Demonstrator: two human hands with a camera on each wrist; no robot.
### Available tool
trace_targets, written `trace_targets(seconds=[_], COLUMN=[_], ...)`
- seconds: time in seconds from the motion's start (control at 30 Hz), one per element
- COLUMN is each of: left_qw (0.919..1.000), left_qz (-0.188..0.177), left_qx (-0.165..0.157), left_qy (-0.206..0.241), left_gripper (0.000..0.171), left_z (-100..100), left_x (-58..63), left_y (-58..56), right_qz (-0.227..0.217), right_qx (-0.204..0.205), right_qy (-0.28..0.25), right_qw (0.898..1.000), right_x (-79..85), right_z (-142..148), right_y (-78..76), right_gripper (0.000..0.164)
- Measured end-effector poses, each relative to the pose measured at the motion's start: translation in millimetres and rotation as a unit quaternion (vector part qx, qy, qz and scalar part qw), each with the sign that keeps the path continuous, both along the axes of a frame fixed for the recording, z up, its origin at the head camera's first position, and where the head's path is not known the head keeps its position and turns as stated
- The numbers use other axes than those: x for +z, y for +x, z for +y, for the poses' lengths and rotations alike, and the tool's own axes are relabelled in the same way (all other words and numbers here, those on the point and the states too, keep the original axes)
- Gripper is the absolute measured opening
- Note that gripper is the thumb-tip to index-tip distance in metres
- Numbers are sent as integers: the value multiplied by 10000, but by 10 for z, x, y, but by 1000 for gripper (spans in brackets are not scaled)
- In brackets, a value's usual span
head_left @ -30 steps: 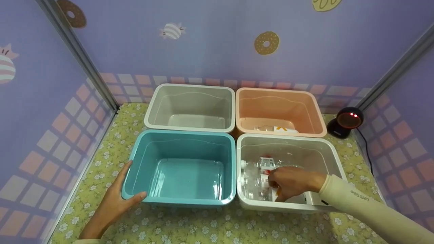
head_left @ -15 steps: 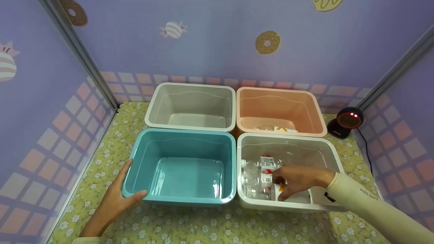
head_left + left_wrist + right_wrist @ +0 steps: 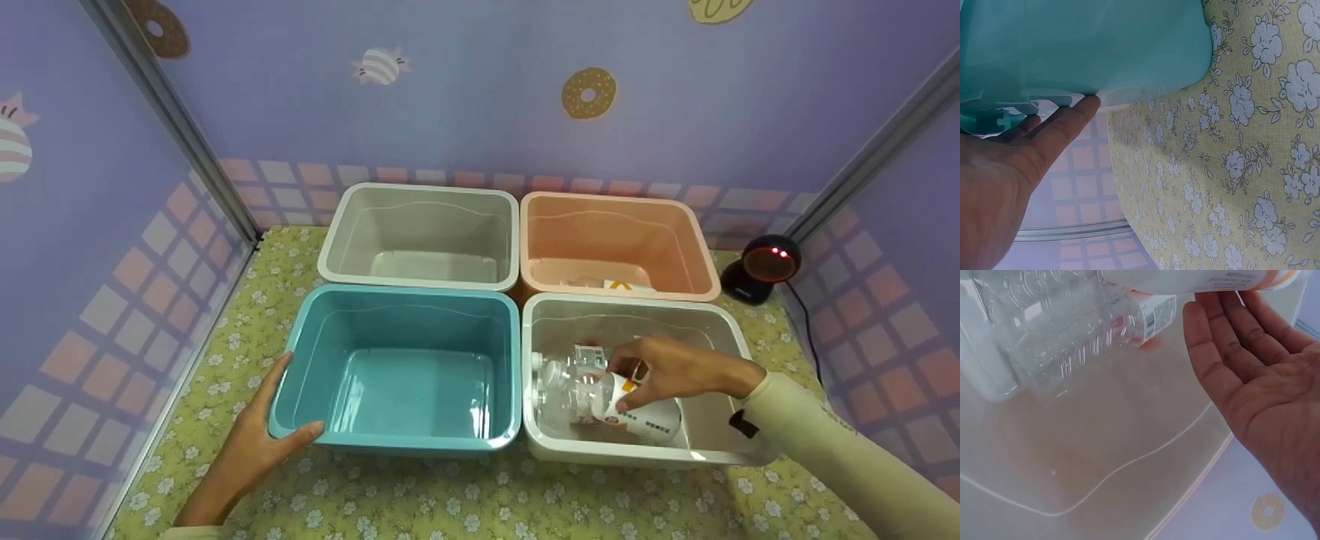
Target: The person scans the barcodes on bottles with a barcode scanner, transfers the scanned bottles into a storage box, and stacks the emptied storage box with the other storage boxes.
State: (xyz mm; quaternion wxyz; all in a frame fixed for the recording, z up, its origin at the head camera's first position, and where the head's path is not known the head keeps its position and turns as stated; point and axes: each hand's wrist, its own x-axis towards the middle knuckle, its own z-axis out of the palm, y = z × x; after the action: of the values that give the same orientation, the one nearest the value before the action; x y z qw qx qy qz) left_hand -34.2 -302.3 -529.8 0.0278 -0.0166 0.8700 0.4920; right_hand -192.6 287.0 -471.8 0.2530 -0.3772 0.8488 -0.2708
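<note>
My right hand [image 3: 679, 367] grips a plastic bottle with a white label [image 3: 649, 420], its thumb on the near side. This bottle lies tilted inside the off-white bin [image 3: 637, 453] at front right, its capped neck toward the left. Other clear bottles [image 3: 1067, 337] lie under and behind it, partly hidden. In the right wrist view the fingers reach the labelled bottle's edge from below. My left hand [image 3: 244, 442] rests on the front left corner of the teal bin [image 3: 420, 444]. Its straight fingers [image 3: 1061, 132] touch the outer wall.
Behind stand a grey bin [image 3: 420, 283] at left and a peach bin [image 3: 622, 201] at right. One labelled bottle [image 3: 630, 286] shows in the peach bin. A black scanner [image 3: 765, 266] with red lights stands at the right. Purple walls [image 3: 480, 90] enclose the flowered tabletop [image 3: 480, 495].
My right hand has taken hold of the labelled bottle and raised it slightly, its neck now above the other bottles. The left hand has stayed on the teal bin.
</note>
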Motion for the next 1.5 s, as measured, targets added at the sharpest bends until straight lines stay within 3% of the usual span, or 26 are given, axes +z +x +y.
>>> trace_targets(seconds=[0.43, 0.8, 1.3, 1.5], left_qw=[9999, 9999, 9999, 9994], left_qz=[16, -100, -39, -161], left_qx=[-61, -30, -99, -44], left_qy=[113, 41, 61, 299], left_gripper=[112, 113, 111, 110], left_z=[-2, -10, -8, -14], left_x=[7, 8, 8, 1], left_y=[3, 4, -10, -9], right_qz=[308, -307, -228, -179], right_qx=[-302, -508, -899, -968], right_qy=[65, -564, -611, -681], right_qw=[9990, 9966, 9938, 9928], right_x=[69, 83, 53, 43], right_z=[78, 138, 223, 248], right_y=[-64, -115, -100, -92], right_gripper=[49, 44, 48, 48])
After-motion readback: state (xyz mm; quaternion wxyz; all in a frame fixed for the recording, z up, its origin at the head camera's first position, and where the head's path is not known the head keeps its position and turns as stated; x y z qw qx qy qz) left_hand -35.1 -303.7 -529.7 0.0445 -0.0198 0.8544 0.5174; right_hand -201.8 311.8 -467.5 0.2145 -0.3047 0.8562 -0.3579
